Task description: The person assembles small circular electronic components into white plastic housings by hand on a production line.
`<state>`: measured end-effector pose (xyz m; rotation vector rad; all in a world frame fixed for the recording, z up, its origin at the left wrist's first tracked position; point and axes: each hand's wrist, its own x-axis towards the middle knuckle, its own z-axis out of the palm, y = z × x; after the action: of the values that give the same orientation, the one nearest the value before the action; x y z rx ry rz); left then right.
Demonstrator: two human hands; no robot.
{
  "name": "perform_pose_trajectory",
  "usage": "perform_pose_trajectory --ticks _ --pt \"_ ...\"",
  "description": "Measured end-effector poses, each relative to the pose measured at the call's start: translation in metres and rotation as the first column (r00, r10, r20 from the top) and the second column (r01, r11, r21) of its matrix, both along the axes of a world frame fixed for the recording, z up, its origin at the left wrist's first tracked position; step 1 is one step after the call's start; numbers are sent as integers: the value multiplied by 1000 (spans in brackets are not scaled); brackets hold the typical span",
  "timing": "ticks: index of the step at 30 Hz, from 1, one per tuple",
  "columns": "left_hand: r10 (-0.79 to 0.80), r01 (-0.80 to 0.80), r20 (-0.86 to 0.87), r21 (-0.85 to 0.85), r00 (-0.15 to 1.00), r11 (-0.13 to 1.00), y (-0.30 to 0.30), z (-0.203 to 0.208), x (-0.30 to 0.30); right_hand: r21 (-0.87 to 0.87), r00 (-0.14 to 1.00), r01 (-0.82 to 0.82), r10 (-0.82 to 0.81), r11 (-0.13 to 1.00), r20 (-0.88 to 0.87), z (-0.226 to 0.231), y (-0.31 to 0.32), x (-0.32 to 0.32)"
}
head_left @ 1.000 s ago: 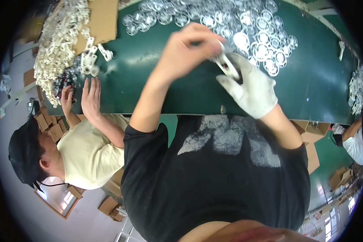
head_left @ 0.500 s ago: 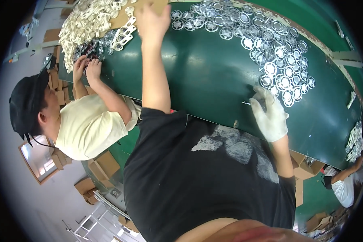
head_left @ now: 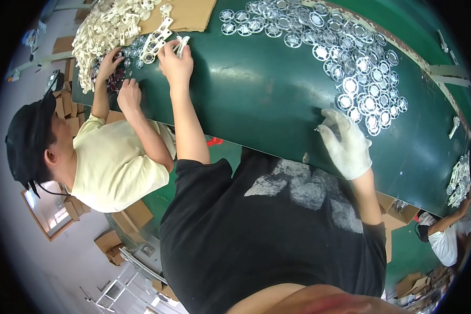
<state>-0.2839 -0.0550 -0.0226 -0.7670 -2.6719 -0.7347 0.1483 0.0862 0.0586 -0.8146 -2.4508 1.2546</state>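
My bare left hand (head_left: 177, 67) is at the upper left of the green table, its fingers and thumb closed round a small white plastic part (head_left: 182, 45). Just left of those fingers lies a line of flat white plastic pieces with round holes (head_left: 159, 41). My right hand (head_left: 346, 147) wears a white glove and is raised near the table's front, fingers curled. A tiny thin bright tip (head_left: 316, 129) shows beside the thumb; the rest of it is hidden. Beyond the glove spreads a heap of clear and silver round discs (head_left: 370, 90).
White plastic parts (head_left: 97, 39) are heaped at the far left beside a cardboard sheet (head_left: 193, 15). A co-worker in a cream shirt (head_left: 118, 167) handles small dark parts (head_left: 114, 81) at my left. Another person (head_left: 445, 243) is at the far right, near more white parts (head_left: 458, 180).
My left hand has come back from the cardboard, toward me and slightly left, and now holds a white plastic part. The gloved right hand has barely moved. The co-worker's hands have moved apart.
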Motion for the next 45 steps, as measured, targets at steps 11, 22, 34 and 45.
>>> perform_pose_trajectory --ticks 11,22,34,45 --pt "-249 260 -83 179 965 949 8 32 65 42 1000 -30 30 999 -6 4 -1 -4" --pt "-989 575 -115 817 90 -42 64 74 253 -744 972 -223 88 629 -217 12 1 -10" --pt "-664 661 24 -133 747 738 91 35 176 -628 964 182 -264 757 -39 2 -10 14" --pt "-800 681 363 422 478 598 73 41 194 15 990 139 -139 990 -9 3 -1 17"
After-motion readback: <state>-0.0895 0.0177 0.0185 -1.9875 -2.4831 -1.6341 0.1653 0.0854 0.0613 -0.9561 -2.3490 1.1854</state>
